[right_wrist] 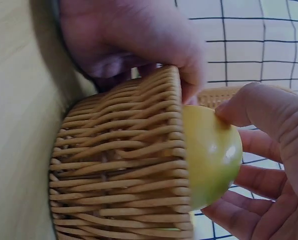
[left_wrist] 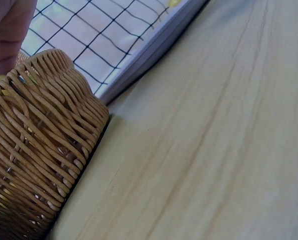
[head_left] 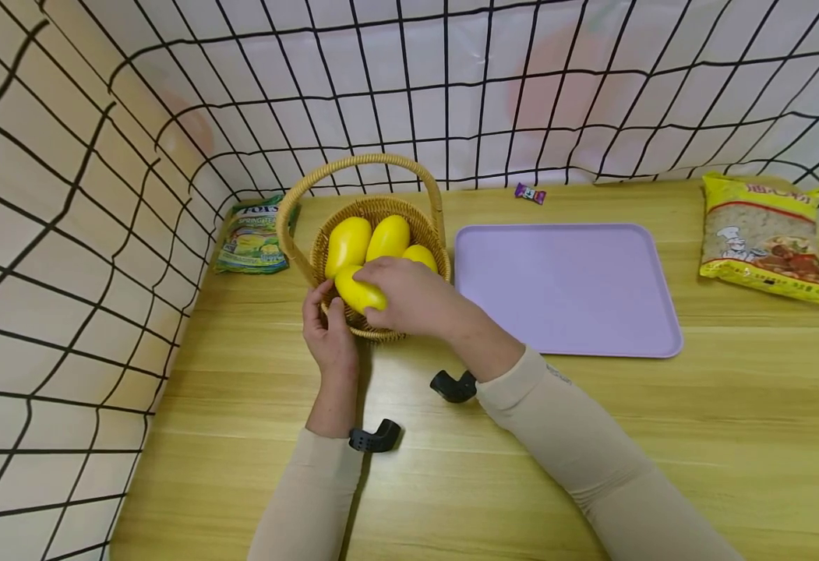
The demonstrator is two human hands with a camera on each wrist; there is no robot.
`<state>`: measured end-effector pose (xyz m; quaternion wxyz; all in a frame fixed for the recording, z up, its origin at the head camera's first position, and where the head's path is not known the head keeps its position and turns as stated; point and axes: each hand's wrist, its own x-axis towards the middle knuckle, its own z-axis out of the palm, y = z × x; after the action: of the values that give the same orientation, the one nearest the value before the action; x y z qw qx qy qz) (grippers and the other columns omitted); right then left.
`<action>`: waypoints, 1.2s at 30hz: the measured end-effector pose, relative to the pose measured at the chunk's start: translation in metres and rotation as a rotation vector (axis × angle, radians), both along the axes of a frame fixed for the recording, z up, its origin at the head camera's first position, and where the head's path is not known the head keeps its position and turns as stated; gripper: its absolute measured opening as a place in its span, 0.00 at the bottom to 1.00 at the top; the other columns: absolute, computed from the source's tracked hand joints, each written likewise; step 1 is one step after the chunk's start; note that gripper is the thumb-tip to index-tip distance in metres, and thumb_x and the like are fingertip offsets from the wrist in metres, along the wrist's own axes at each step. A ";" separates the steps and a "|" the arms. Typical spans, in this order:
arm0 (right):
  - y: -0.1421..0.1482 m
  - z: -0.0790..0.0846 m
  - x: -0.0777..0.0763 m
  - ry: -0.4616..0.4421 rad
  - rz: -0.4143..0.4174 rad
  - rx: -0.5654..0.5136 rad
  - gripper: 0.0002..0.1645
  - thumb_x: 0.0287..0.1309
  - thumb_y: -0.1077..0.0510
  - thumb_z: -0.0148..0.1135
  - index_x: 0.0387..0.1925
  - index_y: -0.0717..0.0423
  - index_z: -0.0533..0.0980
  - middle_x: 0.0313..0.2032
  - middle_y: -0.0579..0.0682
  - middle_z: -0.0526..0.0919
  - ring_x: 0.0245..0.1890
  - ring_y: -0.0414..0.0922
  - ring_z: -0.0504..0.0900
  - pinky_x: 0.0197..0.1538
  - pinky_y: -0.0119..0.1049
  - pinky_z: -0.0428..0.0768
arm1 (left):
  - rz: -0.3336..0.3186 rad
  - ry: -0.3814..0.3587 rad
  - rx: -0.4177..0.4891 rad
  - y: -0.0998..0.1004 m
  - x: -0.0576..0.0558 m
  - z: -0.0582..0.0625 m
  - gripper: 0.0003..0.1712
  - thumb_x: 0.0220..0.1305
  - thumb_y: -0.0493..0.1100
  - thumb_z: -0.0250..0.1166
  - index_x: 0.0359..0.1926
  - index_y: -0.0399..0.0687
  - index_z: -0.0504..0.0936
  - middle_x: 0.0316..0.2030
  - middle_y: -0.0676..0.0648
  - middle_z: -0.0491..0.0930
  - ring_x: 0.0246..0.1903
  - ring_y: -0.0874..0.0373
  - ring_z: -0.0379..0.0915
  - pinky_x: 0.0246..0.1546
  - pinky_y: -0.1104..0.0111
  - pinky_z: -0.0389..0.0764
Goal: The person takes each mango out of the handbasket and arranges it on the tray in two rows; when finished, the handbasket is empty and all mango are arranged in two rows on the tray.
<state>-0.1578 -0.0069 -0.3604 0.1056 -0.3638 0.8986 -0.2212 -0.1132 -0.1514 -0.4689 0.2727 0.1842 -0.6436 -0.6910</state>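
A round wicker basket [head_left: 375, 336] with a tall arched handle stands on the table and holds several yellow mangoes [head_left: 348, 245]. At its near left side, my left hand [head_left: 332, 339] grips the rim, thumb over the edge and fingers outside. My right hand [head_left: 412, 300] reaches over the basket and holds one mango [head_left: 358, 291] between thumb and fingers. In the right wrist view, that mango [right_wrist: 211, 155] pokes out past the rim and shows a greenish patch. The basket's woven wall [left_wrist: 39, 145] fills the left of the left wrist view.
To the basket's right lies a flat lilac tray [head_left: 563, 288]. A small purple wrapped candy [head_left: 530, 193] sits behind it. A green snack packet [head_left: 255, 238] is at the left, a yellow bag [head_left: 763, 238] at the far right. Black wire mesh [head_left: 444, 93] borders the table.
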 end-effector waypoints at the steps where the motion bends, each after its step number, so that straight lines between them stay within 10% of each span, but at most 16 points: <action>1: 0.001 0.001 0.000 -0.001 -0.007 -0.011 0.34 0.64 0.51 0.63 0.69 0.57 0.73 0.69 0.54 0.76 0.72 0.50 0.71 0.75 0.43 0.68 | -0.001 0.004 0.002 0.000 0.000 0.000 0.16 0.67 0.34 0.57 0.54 0.42 0.82 0.64 0.44 0.75 0.71 0.58 0.63 0.75 0.63 0.61; 9: 0.017 0.004 0.001 -0.057 -0.122 -0.202 0.34 0.60 0.50 0.69 0.68 0.53 0.75 0.67 0.51 0.77 0.68 0.50 0.75 0.71 0.45 0.73 | 0.003 0.036 -0.001 -0.001 -0.001 -0.002 0.16 0.66 0.32 0.58 0.54 0.37 0.80 0.64 0.42 0.75 0.72 0.56 0.61 0.77 0.63 0.57; 25: 0.042 -0.017 -0.003 -0.553 -0.346 -0.711 0.33 0.66 0.56 0.66 0.71 0.51 0.70 0.65 0.55 0.77 0.64 0.51 0.77 0.66 0.45 0.79 | -0.003 0.003 0.012 -0.001 0.001 -0.002 0.17 0.67 0.34 0.58 0.56 0.35 0.78 0.68 0.41 0.72 0.78 0.53 0.53 0.80 0.59 0.52; 36: 0.045 -0.023 0.000 -0.789 -0.319 -1.022 0.33 0.73 0.60 0.50 0.77 0.53 0.60 0.62 0.58 0.72 0.45 0.48 0.77 0.36 0.32 0.79 | -0.015 -0.009 0.006 -0.001 0.001 -0.001 0.17 0.69 0.35 0.57 0.57 0.35 0.78 0.68 0.42 0.73 0.79 0.52 0.49 0.80 0.57 0.50</action>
<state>-0.1573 0.0380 -0.3839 0.2067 -0.1224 0.6174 -0.7491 -0.1121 -0.1524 -0.4703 0.2643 0.1832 -0.6441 -0.6941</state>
